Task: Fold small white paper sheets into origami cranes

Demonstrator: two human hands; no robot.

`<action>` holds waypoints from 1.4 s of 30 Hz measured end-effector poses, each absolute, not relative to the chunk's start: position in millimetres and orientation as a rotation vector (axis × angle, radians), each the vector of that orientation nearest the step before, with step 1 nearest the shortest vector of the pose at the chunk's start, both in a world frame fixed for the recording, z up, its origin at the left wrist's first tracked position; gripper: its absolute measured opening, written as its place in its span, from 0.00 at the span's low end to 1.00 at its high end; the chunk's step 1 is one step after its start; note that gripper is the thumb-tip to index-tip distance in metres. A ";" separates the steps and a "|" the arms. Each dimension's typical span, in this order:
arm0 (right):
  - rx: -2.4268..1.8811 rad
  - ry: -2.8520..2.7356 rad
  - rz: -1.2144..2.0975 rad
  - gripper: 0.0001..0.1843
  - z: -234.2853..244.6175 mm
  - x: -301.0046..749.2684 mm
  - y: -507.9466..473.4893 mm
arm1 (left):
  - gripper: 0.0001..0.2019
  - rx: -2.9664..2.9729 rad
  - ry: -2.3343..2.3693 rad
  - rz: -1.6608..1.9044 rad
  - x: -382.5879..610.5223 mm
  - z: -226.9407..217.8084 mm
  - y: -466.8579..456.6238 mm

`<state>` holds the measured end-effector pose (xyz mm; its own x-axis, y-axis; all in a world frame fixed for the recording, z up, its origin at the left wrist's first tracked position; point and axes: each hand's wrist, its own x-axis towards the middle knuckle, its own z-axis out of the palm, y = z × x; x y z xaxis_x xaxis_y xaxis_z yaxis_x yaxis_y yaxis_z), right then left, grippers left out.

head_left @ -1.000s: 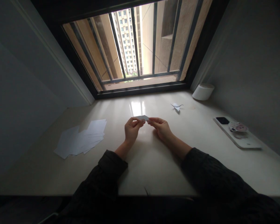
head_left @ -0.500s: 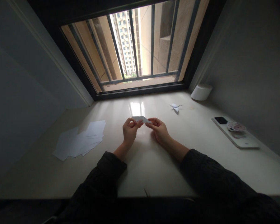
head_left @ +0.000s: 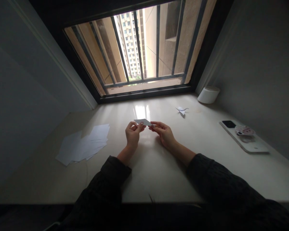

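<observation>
A small folded white paper [head_left: 143,122], roughly diamond-shaped, is held up between my two hands above the pale tabletop [head_left: 154,179]. My left hand [head_left: 133,134] is closed, pinching its left and near side with thumb and fingers. Closed on the right corner of the same paper is my right hand [head_left: 163,132], its fingertips pressed together there. Part of the paper's lower edge is hidden behind the fingers. Beyond my right hand, a folded paper crane [head_left: 181,111] rests on the surface.
White paper sheets [head_left: 84,146] lie loosely overlapped at the left. On the right is a white phone [head_left: 252,142] with a round grip on its back. A white cylinder-like object [head_left: 208,95] stands in the far right corner, beside the barred window [head_left: 144,94].
The folded paper has shifted slightly left and shows more of its flat face. My left hand's fingers have moved a little left along it, and my right hand's grip has shifted slightly.
</observation>
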<state>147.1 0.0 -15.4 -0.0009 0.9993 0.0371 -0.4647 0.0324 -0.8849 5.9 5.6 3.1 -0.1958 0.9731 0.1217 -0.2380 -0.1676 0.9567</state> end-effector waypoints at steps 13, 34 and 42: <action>-0.773 -1.210 1.254 0.10 -11.7 152.2 -3.1 | 0.17 1.500 1.150 1.507 -3.0 -1.1 9.5; -0.959 -1.407 1.044 0.22 -19.6 157.7 3.8 | 0.23 1.300 1.024 1.252 -0.8 -10.1 10.4; -0.837 -1.462 0.980 0.22 -15.7 158.5 2.6 | 0.21 1.147 1.017 1.212 -3.1 0.6 8.9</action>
